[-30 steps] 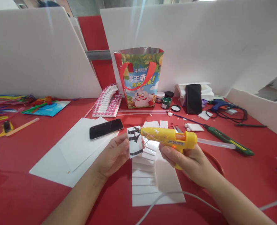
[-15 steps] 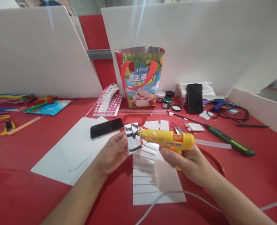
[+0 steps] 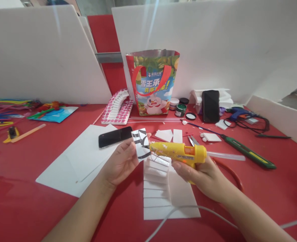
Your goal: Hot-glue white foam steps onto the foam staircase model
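Observation:
My left hand (image 3: 123, 161) pinches a small white card (image 3: 140, 144) with black stripes, held upright above the table. Wrapped round the handle of a yellow glue gun (image 3: 176, 151) is my right hand (image 3: 203, 178). The gun's tip points left and is at the card's right edge; whether it touches cannot be told. Below both hands lies a white board (image 3: 185, 198) with a curved row of white steps (image 3: 155, 193). A grey cord (image 3: 173, 210) crosses over its lower end.
Left of my hands, a black phone (image 3: 114, 137) lies on white sheets (image 3: 62, 168). Behind are a colourful bag (image 3: 154, 84), a pink-dotted stair model (image 3: 116, 109), paint jars (image 3: 180, 110) and a standing phone (image 3: 210, 106). A green-handled tool (image 3: 249, 153) lies right.
The striped card has tilted and shifted slightly left and up against the gun's tip. Both hands keep their holds. The whole view has shifted a little.

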Motion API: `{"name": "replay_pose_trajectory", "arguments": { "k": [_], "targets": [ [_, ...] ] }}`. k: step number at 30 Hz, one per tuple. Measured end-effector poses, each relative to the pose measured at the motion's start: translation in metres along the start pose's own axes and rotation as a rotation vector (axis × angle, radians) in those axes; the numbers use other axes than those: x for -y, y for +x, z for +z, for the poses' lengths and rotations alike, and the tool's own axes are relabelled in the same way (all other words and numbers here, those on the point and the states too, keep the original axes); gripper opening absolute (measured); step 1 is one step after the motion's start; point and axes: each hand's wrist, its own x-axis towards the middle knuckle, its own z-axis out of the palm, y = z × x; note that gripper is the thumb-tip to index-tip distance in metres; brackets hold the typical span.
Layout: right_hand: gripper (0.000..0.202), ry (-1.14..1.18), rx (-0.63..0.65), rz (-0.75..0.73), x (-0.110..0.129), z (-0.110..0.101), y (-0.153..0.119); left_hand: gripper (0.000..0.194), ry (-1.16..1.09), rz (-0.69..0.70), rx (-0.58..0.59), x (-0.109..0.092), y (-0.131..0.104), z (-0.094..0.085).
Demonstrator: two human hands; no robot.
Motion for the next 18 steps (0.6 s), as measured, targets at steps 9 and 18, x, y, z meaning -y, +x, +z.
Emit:
{"name": "replay_pose_trajectory", "arguments": {
  "k": [9, 18],
  "targets": [
    [0.044, -0.069, 0.023, 0.058, -0.0048, -0.0008, -0.0041, 0.027, -0.064, 0.023, -0.051, -0.0007, 0.0024, -0.0055],
    [0.054, -0.141, 0.059, 0.119, -0.0028, -0.0001, -0.0025, 0.043, -0.104, 0.064, -0.067, -0.0014, 0.0041, -0.0049]
  ]
}}
